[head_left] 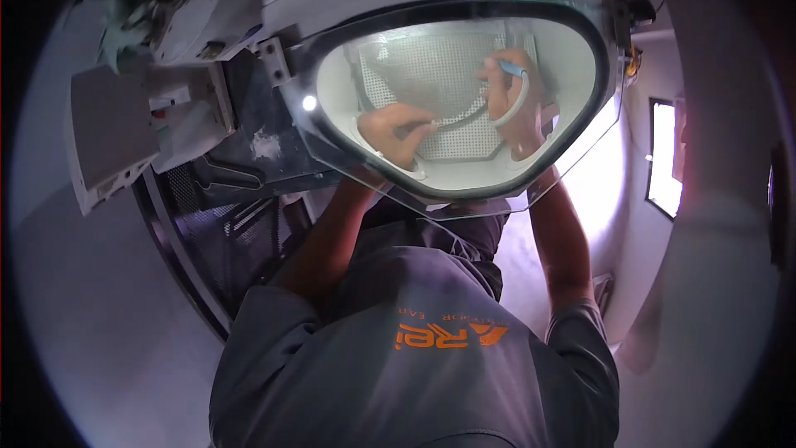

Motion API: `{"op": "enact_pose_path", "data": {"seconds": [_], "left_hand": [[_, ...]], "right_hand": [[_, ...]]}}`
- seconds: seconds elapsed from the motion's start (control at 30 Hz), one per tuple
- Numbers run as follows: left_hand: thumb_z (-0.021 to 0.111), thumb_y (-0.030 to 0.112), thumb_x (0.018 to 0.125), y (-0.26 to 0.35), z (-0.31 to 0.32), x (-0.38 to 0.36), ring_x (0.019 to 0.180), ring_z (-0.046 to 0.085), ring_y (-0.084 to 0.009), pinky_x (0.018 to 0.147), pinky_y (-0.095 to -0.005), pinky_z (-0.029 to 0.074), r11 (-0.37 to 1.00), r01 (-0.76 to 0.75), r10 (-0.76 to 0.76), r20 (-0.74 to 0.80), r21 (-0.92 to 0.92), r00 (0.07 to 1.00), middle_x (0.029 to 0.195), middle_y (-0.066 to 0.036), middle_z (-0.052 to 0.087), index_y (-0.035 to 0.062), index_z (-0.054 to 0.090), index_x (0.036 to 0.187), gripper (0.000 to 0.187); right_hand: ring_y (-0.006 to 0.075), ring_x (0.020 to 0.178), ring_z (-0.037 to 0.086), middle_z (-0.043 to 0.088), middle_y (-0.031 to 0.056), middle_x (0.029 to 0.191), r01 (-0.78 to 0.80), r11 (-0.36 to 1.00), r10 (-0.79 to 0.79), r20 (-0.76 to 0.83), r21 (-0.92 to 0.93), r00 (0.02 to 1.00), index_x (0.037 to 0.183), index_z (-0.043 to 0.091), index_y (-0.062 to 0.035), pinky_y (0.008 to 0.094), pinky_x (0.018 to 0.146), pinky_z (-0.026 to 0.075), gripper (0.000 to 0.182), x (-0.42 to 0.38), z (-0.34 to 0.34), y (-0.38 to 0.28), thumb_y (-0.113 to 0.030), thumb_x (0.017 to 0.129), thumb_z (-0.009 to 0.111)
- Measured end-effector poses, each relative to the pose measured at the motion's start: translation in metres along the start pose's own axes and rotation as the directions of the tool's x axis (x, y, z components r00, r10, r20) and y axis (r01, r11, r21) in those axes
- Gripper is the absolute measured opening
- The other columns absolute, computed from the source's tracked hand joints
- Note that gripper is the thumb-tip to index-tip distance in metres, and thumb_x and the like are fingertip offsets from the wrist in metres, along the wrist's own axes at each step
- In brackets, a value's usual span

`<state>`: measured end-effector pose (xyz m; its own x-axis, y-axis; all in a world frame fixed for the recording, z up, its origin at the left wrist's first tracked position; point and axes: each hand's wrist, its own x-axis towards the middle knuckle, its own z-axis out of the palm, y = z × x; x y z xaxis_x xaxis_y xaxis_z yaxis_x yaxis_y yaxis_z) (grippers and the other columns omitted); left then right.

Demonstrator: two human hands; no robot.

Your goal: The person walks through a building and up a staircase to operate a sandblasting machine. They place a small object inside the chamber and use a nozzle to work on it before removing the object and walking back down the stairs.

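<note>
Both of my hands are inside a white cabinet, seen through its clear window (431,207) with a black rim. My left hand (396,131) is on the left side, its fingers pinched on one end of a dark, thin curved piece (464,119). On the right, my right hand (512,99) is closed around a pen-like tool with a blue part (512,69). A pale hose (519,104) loops from this tool down past the palm. Below and between the hands lies a perforated white plate (456,145). The far end of the dark piece is near my right fingers.
Left of the cabinet stand a pale machine housing (116,124) and a dark tray-like surface (274,158) with a whitish patch. Greenish cloth-like material (124,33) is at the upper left. A bright window (663,158) is at the right.
</note>
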<state>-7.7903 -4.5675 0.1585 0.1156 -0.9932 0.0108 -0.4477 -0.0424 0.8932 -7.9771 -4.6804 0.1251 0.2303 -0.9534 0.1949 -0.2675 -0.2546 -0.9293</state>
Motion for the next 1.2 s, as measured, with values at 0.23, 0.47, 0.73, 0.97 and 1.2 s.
{"op": "enact_pose_path", "data": {"seconds": [0.23,0.47,0.73,0.97,1.2], "left_hand": [[0.071,0.004,0.083,-0.025,-0.006,-0.041,0.072,0.068,-0.0285,0.07,-0.036,0.054,0.974,-0.209,0.2,-0.099,-0.087,0.975,0.083,-0.015,0.071,-0.0021,0.069,0.098,0.017],[0.068,-0.004,0.085,-0.033,-0.038,-0.1,0.072,0.067,-0.0172,0.069,-0.0286,0.054,0.731,0.185,-0.412,-0.209,-0.657,0.887,0.08,-0.008,0.072,-0.0035,0.073,0.09,0.007],[0.072,0.011,0.09,-0.013,-0.098,-0.126,0.078,0.059,-0.0104,0.071,-0.0252,0.044,0.089,-0.304,-0.112,-0.313,-0.948,0.943,0.094,-0.005,0.068,0.0082,0.072,0.106,0.016],[0.071,0.017,0.091,0.036,-0.132,-0.1,0.077,0.053,-0.0066,0.068,-0.0238,0.039,-0.027,-0.377,0.248,-0.371,-0.926,0.895,0.095,0.003,0.064,0.0165,0.069,0.115,0.024],[0.069,0.018,0.092,0.051,-0.147,-0.088,0.078,0.054,-0.0058,0.07,-0.0222,0.04,-0.113,-0.34,0.352,-0.358,-0.934,0.865,0.097,0.003,0.065,0.015,0.068,0.115,0.023]], "right_hand": [[0.0185,0.076,0.07,0.063,0.0129,0.09,-0.192,0.981,0.194,0.05,-0.031,0.98,0.104,0.055,0.0006,0.0267,0.058,0.054,0.022,-0.002,0.005,-0.017,-0.022,0.101,0.053],[0.0207,0.073,0.07,0.065,0.017,0.092,-0.264,0.964,0.264,0.106,-0.015,0.959,0.115,0.048,0.0019,0.0259,0.055,0.054,0.031,-0.002,0.005,-0.011,-0.026,0.103,0.049],[0.0236,0.08,0.071,0.065,0.0203,0.1,-0.193,0.981,0.195,0.075,-0.036,0.978,0.117,0.047,0.0036,0.0258,0.05,0.052,0.036,-0.001,0.006,0.006,-0.029,0.103,0.049],[0.0203,0.069,0.067,0.068,0.0191,0.084,-0.116,0.992,0.118,0.048,-0.043,0.992,0.113,0.046,0.0011,0.0258,0.054,0.049,0.034,-0.003,0.008,-0.004,-0.031,0.104,0.046],[0.0181,0.065,0.064,0.069,0.0165,0.084,-0.103,0.993,0.105,0.031,-0.05,0.994,0.114,0.047,-0.0007,0.0265,0.053,0.048,0.032,-0.006,0.008,-0.009,-0.032,0.104,0.046]]}}
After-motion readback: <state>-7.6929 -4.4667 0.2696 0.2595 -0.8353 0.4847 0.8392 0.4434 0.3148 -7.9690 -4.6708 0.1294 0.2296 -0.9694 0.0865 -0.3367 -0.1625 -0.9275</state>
